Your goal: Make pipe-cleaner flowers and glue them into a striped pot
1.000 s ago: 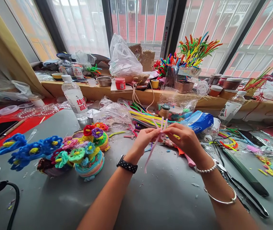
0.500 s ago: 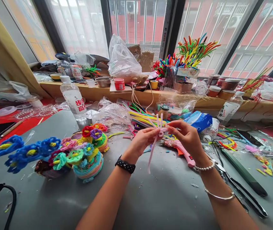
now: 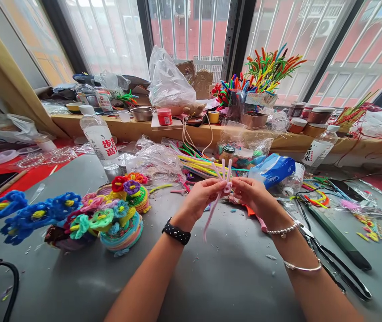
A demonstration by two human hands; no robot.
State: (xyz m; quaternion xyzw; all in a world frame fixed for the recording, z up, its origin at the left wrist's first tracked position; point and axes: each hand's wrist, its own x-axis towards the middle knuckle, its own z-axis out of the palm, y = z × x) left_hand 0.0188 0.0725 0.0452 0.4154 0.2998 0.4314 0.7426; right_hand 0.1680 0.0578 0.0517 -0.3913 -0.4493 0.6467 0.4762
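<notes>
Between my hands, above the grey table, is a bundle of pale pink pipe cleaners (image 3: 213, 211) with a small coil at its middle. Several straight ends stick up and one long tail hangs down. My left hand (image 3: 201, 195) pinches the bundle from the left, thumb and finger by the coil. From the other side my right hand (image 3: 255, 195) has its fingertips closed on the right edge of the coil. Partly hidden behind my right hand lies a pink-and-orange hot glue gun (image 3: 251, 209). Colourful pipe-cleaner flowers (image 3: 102, 218) stand to the left of my left hand.
Loose pipe cleaners (image 3: 196, 162) lie beyond my hands, beside crumpled plastic bags (image 3: 157, 161). Water bottles (image 3: 99, 138) stand left and right. Black-handled scissors (image 3: 337, 268) and a dark green bar (image 3: 340, 239) lie at right. A black cable (image 3: 15, 277) curls at front left.
My right hand has come in lower and closer to my left, its fingers now at the coil. The whole view has shifted slightly.
</notes>
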